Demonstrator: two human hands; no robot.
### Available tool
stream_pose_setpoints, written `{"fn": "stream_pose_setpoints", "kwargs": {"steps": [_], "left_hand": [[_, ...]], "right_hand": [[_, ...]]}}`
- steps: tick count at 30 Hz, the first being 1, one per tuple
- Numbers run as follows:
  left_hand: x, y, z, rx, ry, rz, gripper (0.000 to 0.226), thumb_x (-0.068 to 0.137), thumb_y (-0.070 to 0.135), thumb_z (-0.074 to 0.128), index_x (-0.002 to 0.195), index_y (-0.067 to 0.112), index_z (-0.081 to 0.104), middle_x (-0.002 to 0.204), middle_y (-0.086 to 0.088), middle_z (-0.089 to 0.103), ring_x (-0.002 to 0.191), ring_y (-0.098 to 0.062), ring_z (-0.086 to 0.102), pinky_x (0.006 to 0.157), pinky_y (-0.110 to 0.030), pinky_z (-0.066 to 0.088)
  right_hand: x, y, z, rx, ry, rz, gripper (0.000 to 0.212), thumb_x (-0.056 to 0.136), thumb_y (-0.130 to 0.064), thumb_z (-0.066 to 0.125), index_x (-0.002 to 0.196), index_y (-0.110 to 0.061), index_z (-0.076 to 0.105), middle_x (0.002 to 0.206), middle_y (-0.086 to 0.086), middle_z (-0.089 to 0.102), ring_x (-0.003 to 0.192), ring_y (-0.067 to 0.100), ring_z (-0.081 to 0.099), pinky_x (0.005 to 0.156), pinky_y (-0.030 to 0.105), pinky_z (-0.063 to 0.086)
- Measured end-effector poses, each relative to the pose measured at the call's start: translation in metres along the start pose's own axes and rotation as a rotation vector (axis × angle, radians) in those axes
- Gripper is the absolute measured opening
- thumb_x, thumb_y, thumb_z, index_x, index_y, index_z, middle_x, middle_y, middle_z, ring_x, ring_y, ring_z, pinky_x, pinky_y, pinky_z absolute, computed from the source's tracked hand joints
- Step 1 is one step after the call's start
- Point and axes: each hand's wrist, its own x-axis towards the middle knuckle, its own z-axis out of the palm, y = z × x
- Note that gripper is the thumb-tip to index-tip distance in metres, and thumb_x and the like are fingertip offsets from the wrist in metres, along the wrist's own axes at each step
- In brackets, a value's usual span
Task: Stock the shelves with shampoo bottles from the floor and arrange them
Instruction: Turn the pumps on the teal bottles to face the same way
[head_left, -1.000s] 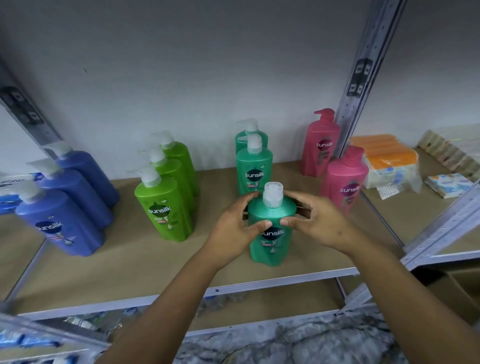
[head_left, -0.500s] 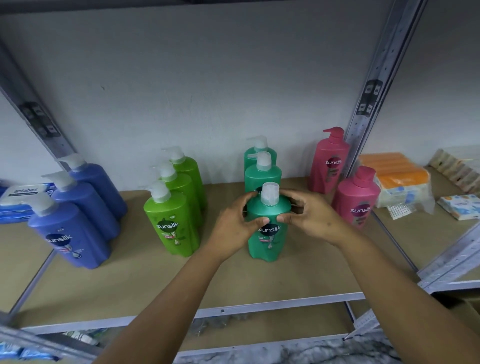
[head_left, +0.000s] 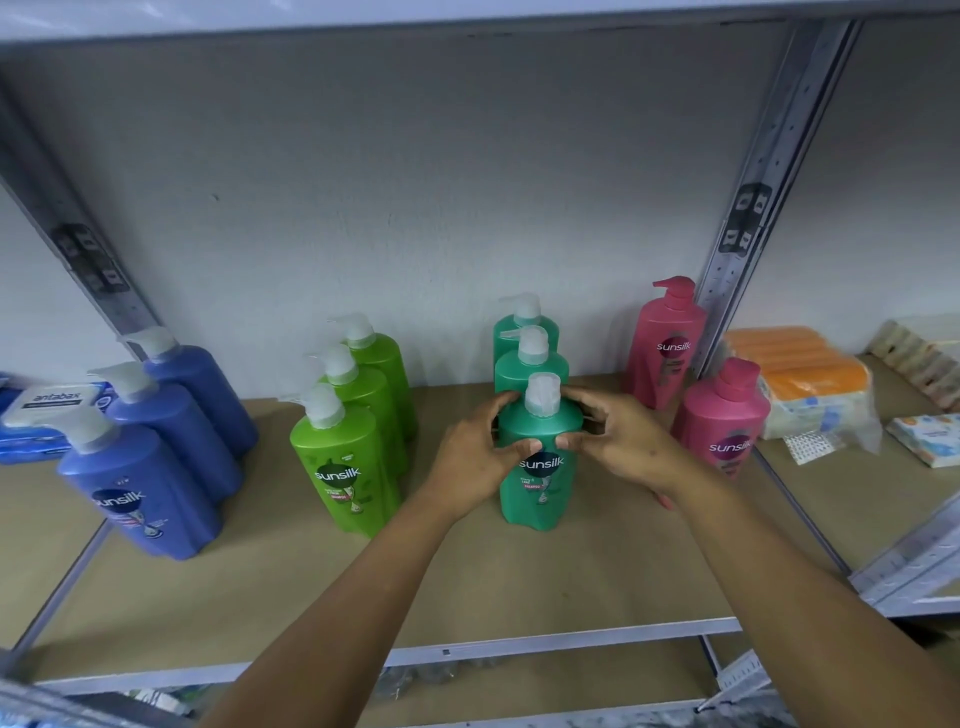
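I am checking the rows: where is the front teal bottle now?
In the head view, the front teal bottle stands centre-right on the shelf, heading its teal row, held between the left hand and right hand.

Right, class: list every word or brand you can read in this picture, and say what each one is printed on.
"sunsilk": front teal bottle, held by left hand and right hand
"sunsilk": front green bottle
"sunsilk", first letter cut off: front blue bottle
"sunsilk": both pink bottles
"antabax": white and blue pack
Small print under the logos: unreadable.

On the shelf (head_left: 519, 582) four bottle rows (head_left: 535, 483) stand side by side, packets (head_left: 810, 395) to their right.
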Motion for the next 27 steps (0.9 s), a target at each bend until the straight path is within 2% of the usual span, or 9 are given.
{"fn": "stream_pose_setpoints", "kwargs": {"steps": [3, 6, 9, 13, 15, 17, 21, 24, 27], "left_hand": [[0.003, -0.003, 0.001, -0.016, 0.017, 0.0, 0.066, 0.072, 0.044, 0.073, 0.132, 0.026, 0.051, 0.122, 0.006, 0.064, 0.109, -0.01, 0.062, 0.097, -0.037, 0.051], [0.005, -0.003, 0.001, -0.012, 0.016, 0.001, 0.062, 0.077, 0.035, 0.076, 0.133, 0.025, 0.051, 0.123, 0.004, 0.064, 0.109, -0.011, 0.061, 0.097, -0.036, 0.05], [0.007, -0.004, 0.001, -0.026, 0.018, -0.001, 0.06, 0.078, 0.033, 0.076, 0.132, 0.025, 0.051, 0.123, 0.005, 0.064, 0.109, -0.01, 0.061, 0.098, -0.036, 0.05], [0.005, -0.006, 0.001, -0.002, 0.005, 0.015, 0.061, 0.078, 0.037, 0.074, 0.132, 0.026, 0.049, 0.125, 0.005, 0.062, 0.111, -0.01, 0.059, 0.099, -0.037, 0.049], [0.002, -0.003, 0.001, 0.025, 0.038, 0.044, 0.061, 0.077, 0.045, 0.07, 0.131, 0.026, 0.05, 0.125, 0.006, 0.061, 0.112, -0.009, 0.058, 0.099, -0.035, 0.049], [-0.002, 0.002, -0.001, 0.027, 0.134, 0.104, 0.059, 0.075, 0.055, 0.062, 0.125, 0.024, 0.054, 0.121, 0.006, 0.061, 0.11, -0.008, 0.058, 0.097, -0.032, 0.048], [-0.004, 0.016, -0.003, 0.078, 0.316, 0.192, 0.055, 0.072, 0.059, 0.058, 0.107, 0.017, 0.061, 0.104, 0.007, 0.059, 0.096, -0.009, 0.059, 0.087, -0.028, 0.05], [0.0, 0.025, -0.001, 0.16, 0.325, 0.196, 0.058, 0.07, 0.065, 0.055, 0.099, 0.015, 0.061, 0.097, 0.005, 0.059, 0.088, -0.011, 0.057, 0.079, -0.029, 0.05], [0.003, 0.026, 0.002, 0.214, 0.32, 0.194, 0.056, 0.07, 0.066, 0.053, 0.093, 0.017, 0.06, 0.092, 0.007, 0.06, 0.084, -0.011, 0.057, 0.075, -0.031, 0.05]], "right_hand": [[0.003, 0.001, 0.0, -0.011, 0.012, -0.001, 0.057, 0.08, -0.004, 0.072, 0.119, -0.041, 0.053, 0.123, -0.015, 0.059, 0.117, 0.004, 0.056, 0.101, 0.023, 0.042], [0.005, 0.0, 0.0, -0.011, 0.005, -0.009, 0.057, 0.08, -0.004, 0.072, 0.115, -0.044, 0.053, 0.121, -0.018, 0.059, 0.116, 0.002, 0.056, 0.099, 0.019, 0.042], [0.005, 0.001, 0.0, -0.024, -0.001, -0.018, 0.055, 0.08, -0.005, 0.072, 0.12, -0.038, 0.054, 0.124, -0.015, 0.059, 0.115, 0.0, 0.055, 0.097, 0.016, 0.042], [0.004, -0.001, -0.003, -0.018, 0.011, -0.004, 0.053, 0.079, -0.006, 0.075, 0.121, -0.033, 0.056, 0.121, -0.016, 0.06, 0.111, -0.005, 0.056, 0.093, 0.009, 0.042], [0.004, -0.002, -0.005, -0.035, 0.011, -0.015, 0.05, 0.08, -0.007, 0.074, 0.123, -0.027, 0.058, 0.122, -0.013, 0.061, 0.113, -0.001, 0.056, 0.095, 0.011, 0.042], [0.005, -0.004, -0.008, -0.022, 0.035, -0.026, 0.048, 0.082, -0.007, 0.072, 0.124, -0.023, 0.058, 0.125, -0.007, 0.061, 0.116, 0.003, 0.056, 0.1, 0.015, 0.041], [0.011, -0.012, -0.012, 0.023, 0.048, -0.06, 0.043, 0.086, -0.002, 0.065, 0.126, -0.016, 0.058, 0.126, 0.0, 0.062, 0.119, 0.01, 0.056, 0.103, 0.024, 0.043], [0.017, -0.018, -0.012, 0.066, 0.023, -0.067, 0.041, 0.088, 0.007, 0.058, 0.126, -0.009, 0.058, 0.124, 0.007, 0.063, 0.116, 0.013, 0.059, 0.099, 0.023, 0.046], [0.02, -0.022, -0.01, 0.088, -0.003, -0.038, 0.04, 0.089, 0.009, 0.055, 0.122, -0.013, 0.06, 0.12, 0.006, 0.066, 0.111, 0.01, 0.062, 0.096, 0.021, 0.048]]}}
